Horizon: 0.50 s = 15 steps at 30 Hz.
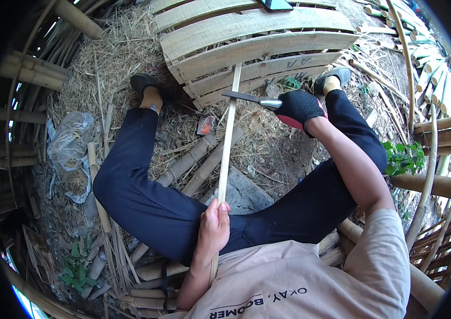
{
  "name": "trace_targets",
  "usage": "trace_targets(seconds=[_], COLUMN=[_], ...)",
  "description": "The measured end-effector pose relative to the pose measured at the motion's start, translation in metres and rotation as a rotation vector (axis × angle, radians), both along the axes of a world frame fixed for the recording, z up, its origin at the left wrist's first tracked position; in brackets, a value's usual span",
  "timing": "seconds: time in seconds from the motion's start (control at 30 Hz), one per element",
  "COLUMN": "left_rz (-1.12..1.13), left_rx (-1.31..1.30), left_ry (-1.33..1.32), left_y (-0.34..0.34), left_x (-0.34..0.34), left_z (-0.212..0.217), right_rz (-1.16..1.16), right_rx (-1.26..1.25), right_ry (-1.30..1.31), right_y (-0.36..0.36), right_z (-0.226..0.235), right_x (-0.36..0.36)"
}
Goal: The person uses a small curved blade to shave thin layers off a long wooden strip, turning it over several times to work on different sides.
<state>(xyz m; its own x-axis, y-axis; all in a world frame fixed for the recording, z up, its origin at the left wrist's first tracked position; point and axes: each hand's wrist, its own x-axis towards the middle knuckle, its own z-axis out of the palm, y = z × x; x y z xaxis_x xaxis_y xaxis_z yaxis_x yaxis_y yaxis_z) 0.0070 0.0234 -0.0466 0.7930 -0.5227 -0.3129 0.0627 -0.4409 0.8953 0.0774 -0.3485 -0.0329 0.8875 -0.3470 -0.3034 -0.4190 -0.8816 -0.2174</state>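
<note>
- Long, pale, narrow split-bamboo strip [227, 143]: ran almost straight away from the body, between the spread legs, near end at the lap, far end resting up against the slatted panel ahead.
- Bare left hand [214, 227]: closed round the strip's near end, thumb uppermost, close to the torso (nearer the strip's base than the other hand by a good way).
- Black-gloved right hand [300, 106]: clenched on the handle of a dark, flat-bladed knife with a bright metal collar [249, 99]; blade lay crosswise, tip at the strip's upper part, touching or just meeting its right edge.
- Key relation: strip's long axis fore-and-aft, blade at right angles to it, well up towards the far end; left hand anchored low, right hand out at arm's length.
- Slatted panel of wide, pale bamboo boards [252, 48]: propped ahead, past the feet.
- Round, weathered bamboo poles [193, 159]: lay slantwise under the knees, beside a flat grey stone [246, 194].
- Ground of dry straw and shavings [114, 58]; crumpled clear plastic bag [68, 143] off to the left.
- Stacked bamboo poles and curved strips ringed the spot; open air, daylight.
</note>
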Motion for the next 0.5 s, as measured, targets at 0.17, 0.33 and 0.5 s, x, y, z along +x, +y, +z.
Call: trace_targets(seconds=[0.17, 0.33, 0.5], left_rz=[0.013, -0.015, 0.008], left_rx=[0.063, 0.081, 0.055], left_ry=[0.019, -0.026, -0.096], left_y=[-0.007, -0.011, -0.013], left_x=[0.002, 0.005, 0.001], left_z=[0.012, 0.023, 0.022], right_rz=[0.091, 0.398, 0.443], right_rx=[0.116, 0.198, 0.193], right_ry=[0.036, 0.086, 0.185], right_y=[0.025, 0.069, 0.086], right_z=[0.021, 0.019, 0.019], right_x=[-0.016, -0.029, -0.028])
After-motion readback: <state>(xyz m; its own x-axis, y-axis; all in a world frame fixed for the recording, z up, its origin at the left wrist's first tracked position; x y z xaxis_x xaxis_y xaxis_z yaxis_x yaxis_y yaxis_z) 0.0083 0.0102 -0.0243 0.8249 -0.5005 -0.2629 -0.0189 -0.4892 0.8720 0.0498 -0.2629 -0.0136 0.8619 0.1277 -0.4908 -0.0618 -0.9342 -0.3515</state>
